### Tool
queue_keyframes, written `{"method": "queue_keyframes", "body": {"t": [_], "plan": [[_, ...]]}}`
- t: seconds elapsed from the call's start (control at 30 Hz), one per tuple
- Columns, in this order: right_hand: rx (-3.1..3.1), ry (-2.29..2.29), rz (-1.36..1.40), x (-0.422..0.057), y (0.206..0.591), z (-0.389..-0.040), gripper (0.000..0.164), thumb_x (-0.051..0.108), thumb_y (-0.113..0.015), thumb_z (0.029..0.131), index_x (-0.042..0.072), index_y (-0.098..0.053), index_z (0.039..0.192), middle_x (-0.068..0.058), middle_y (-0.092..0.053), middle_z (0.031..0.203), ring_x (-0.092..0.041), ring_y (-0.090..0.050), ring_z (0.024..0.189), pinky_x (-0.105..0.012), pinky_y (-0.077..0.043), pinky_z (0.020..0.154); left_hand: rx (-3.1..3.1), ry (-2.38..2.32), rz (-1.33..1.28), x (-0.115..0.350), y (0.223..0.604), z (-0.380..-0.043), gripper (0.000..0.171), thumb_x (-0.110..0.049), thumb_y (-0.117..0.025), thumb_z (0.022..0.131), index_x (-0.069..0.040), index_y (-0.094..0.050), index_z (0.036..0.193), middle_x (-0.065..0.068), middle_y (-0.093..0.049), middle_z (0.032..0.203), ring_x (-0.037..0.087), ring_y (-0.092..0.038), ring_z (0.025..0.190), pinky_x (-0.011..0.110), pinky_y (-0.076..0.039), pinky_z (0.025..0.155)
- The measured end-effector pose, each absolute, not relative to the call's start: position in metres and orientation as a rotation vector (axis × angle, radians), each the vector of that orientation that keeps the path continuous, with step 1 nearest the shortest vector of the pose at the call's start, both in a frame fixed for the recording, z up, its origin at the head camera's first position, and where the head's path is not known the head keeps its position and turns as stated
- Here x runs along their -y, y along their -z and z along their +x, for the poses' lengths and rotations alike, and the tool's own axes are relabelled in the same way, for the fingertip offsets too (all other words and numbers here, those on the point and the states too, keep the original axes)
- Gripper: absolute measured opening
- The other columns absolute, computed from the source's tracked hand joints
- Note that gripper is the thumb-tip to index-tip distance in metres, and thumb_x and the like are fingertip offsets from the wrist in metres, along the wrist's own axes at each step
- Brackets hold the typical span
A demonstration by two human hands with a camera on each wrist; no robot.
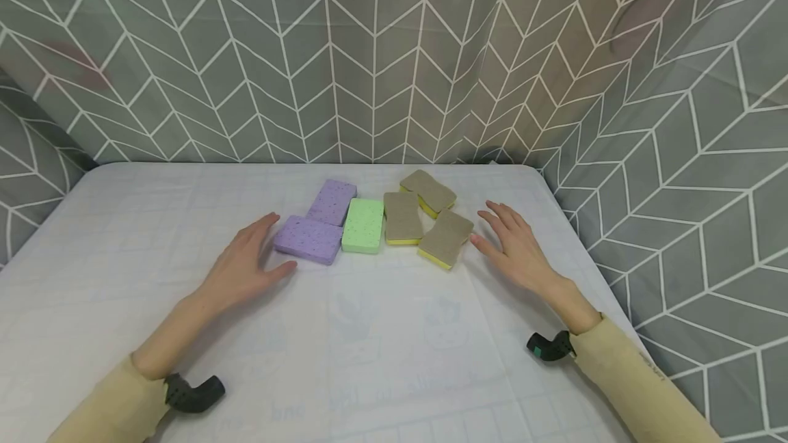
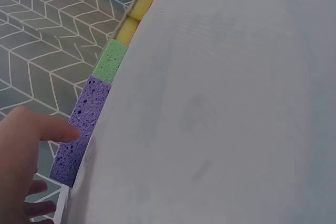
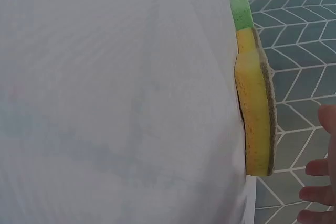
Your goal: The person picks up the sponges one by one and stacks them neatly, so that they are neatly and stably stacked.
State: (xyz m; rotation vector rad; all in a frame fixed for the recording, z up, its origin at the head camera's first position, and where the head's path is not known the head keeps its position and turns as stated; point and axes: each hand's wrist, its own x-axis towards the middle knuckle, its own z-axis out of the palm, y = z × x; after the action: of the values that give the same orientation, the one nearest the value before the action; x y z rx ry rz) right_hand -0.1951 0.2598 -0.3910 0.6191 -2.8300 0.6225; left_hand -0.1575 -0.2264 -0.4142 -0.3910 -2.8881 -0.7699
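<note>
Two purple sponges (image 1: 309,239) lie left of a light green sponge (image 1: 363,225) in the head view, the far one partly behind the near one. On the green sponge's right are three yellow sponges with grey-brown scouring tops (image 1: 446,238), grouped close together. My left hand (image 1: 246,269) is beside the near purple sponge, fingers extended and thumb apart, holding nothing. To the right of the scouring sponges, my right hand (image 1: 514,245) has spread, relaxed fingers and nothing in it. The right wrist view shows the nearest sponge's yellow side (image 3: 254,114) facing the camera.
A white cloth with faint printing covers the table (image 1: 382,347). Grey curtains with white zigzag lines (image 1: 351,53) hang behind the table and on both sides. Each forearm wears a beige sleeve with a black wrist camera (image 1: 193,395).
</note>
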Motion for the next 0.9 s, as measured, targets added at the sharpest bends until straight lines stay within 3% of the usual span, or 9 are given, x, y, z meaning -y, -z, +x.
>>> {"method": "queue_keyframes", "body": {"t": [0.23, 0.43, 0.73, 0.9], "plan": [[2.67, -0.763, 0.663, -0.254, 0.394, -0.192, 0.045, 0.029, -0.06, 0.099, 0.001, -0.057, 0.135, -0.017, -0.048, 0.146, -0.039, -0.038, 0.137, -0.06, -0.03, 0.111, 2.845, 0.941, -0.412, 0.223, 0.418, -0.163, 0.079, -0.02, -0.071, 0.087, -0.002, -0.031, 0.153, 0.025, -0.037, 0.154, 0.047, -0.036, 0.14, 0.062, -0.03, 0.115], [2.591, -0.904, 0.639, -0.245, 0.394, -0.188, 0.037, 0.024, -0.061, 0.099, 0.001, -0.062, 0.129, -0.014, -0.058, 0.134, -0.034, -0.047, 0.127, -0.055, -0.038, 0.105, 2.759, 1.11, -0.476, 0.223, 0.428, -0.169, 0.083, -0.003, -0.067, 0.083, -0.003, -0.027, 0.155, 0.025, -0.037, 0.154, 0.046, -0.035, 0.141, 0.062, -0.028, 0.117], [2.429, -1.059, 0.676, -0.225, 0.399, -0.18, 0.021, 0.009, -0.065, 0.096, 0.002, -0.068, 0.115, -0.006, -0.067, 0.112, -0.021, -0.058, 0.104, -0.031, -0.047, 0.086, 2.749, 1.203, -0.499, 0.219, 0.432, -0.178, 0.087, 0.006, -0.059, 0.078, -0.004, -0.025, 0.157, 0.025, -0.031, 0.158, 0.047, -0.03, 0.145, 0.06, -0.025, 0.12], [2.354, -1.142, 0.763, -0.213, 0.401, -0.176, 0.019, 0.003, -0.064, 0.095, 0.002, -0.068, 0.113, -0.004, -0.067, 0.105, -0.016, -0.059, 0.098, -0.032, -0.05, 0.079, 2.765, 1.203, -0.47, 0.218, 0.431, -0.178, 0.083, 0.006, -0.059, 0.079, -0.005, -0.028, 0.155, 0.027, -0.036, 0.155, 0.046, -0.033, 0.143, 0.06, -0.027, 0.119]]}}
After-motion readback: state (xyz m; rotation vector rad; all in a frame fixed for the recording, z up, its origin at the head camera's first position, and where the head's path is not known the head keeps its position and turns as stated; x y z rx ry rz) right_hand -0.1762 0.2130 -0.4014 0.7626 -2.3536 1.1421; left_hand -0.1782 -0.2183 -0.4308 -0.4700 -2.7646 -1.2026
